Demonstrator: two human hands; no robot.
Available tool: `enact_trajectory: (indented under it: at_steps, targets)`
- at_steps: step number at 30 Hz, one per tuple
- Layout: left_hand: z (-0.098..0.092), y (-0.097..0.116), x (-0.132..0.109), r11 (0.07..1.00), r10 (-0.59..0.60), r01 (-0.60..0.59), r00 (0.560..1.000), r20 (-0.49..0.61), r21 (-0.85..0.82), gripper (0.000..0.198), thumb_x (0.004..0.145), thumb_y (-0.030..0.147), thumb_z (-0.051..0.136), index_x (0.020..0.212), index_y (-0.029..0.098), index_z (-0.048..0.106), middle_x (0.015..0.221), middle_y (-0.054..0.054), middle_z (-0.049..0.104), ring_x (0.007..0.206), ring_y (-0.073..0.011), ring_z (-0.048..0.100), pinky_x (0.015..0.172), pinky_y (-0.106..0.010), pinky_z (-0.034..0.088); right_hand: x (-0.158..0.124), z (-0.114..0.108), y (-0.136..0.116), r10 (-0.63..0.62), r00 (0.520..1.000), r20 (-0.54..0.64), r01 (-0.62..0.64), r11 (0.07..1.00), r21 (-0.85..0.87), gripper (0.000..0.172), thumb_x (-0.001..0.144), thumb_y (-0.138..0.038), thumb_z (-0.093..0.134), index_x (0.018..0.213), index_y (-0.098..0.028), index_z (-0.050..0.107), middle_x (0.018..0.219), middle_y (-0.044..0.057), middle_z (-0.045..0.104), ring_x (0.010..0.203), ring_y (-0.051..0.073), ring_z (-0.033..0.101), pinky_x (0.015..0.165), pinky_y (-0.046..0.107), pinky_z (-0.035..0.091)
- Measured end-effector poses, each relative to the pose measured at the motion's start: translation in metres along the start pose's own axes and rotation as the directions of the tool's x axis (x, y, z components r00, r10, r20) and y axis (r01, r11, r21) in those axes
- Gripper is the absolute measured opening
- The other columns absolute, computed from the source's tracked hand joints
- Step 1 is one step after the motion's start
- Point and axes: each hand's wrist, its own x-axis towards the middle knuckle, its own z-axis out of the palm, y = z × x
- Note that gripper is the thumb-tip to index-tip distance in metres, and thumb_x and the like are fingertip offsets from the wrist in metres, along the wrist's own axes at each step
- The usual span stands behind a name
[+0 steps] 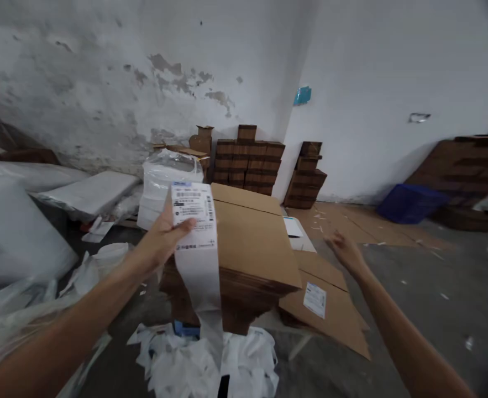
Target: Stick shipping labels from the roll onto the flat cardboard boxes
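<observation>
My left hand [167, 235] grips the top of a long strip of printed shipping labels [194, 221], thumb across its face. The strip hangs in front of a tall stack of flattened cardboard boxes [252, 237] and runs down to a pile of crumpled white paper [185, 359]. To the right of the stack, my right hand [344, 247] is raised above the floor with fingers curled together; whether anything small is in them cannot be made out. Below it lies another flattened box [322, 304] bearing a stuck-on label [315, 300].
Stacked brown cartons [247, 160] line the wall, with a narrower carton stack [305, 177] beside them. A blue bin [409, 203] stands at right. Wrapped white packages [90, 193] and plastic film lie at left. Cardboard sheeting [351, 221] covers part of the floor.
</observation>
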Motion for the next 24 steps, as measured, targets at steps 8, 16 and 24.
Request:
enact_trajectory:
  at_steps: [8,16,24]
  targets:
    - [0.002,0.01,-0.016,0.978,-0.115,0.073,0.97,0.213,0.193,0.032,0.078,0.038,0.071,0.098,0.014,0.074,0.102,-0.011,0.076,0.105,-0.0313,0.067,0.097,-0.04,0.05,-0.036,0.088,-0.222,-0.573,0.77,0.28,0.416,0.785,0.46,0.01,0.082,-0.017,0.065,0.091,-0.018,0.062,0.084,0.0,0.067,0.081,0.013,0.062,0.076,0.026,0.049]
    - [-0.036,0.005,0.016,0.865,-0.389,0.241,0.876,-0.285,-0.44,0.024,0.094,0.011,0.043,0.089,0.009,0.066,0.075,-0.007,0.073,0.061,-0.014,0.066,0.06,-0.023,0.054,-0.056,0.077,-0.224,-0.732,0.663,0.155,0.663,0.671,0.333,0.008,0.092,-0.022,0.056,0.089,-0.021,0.063,0.096,0.005,0.063,0.095,0.019,0.058,0.084,0.033,0.048]
    - [-0.06,-0.013,0.01,0.932,-0.351,0.304,0.893,-0.282,-0.196,0.016,0.093,0.017,0.055,0.088,0.011,0.068,0.068,-0.004,0.072,0.058,-0.0141,0.064,0.062,-0.022,0.053,-0.003,0.101,-0.167,-0.197,0.949,0.247,0.239,0.959,-0.152,0.044,0.086,-0.049,0.059,0.114,-0.015,0.062,0.108,0.015,0.064,0.107,0.033,0.058,0.092,0.048,0.046]
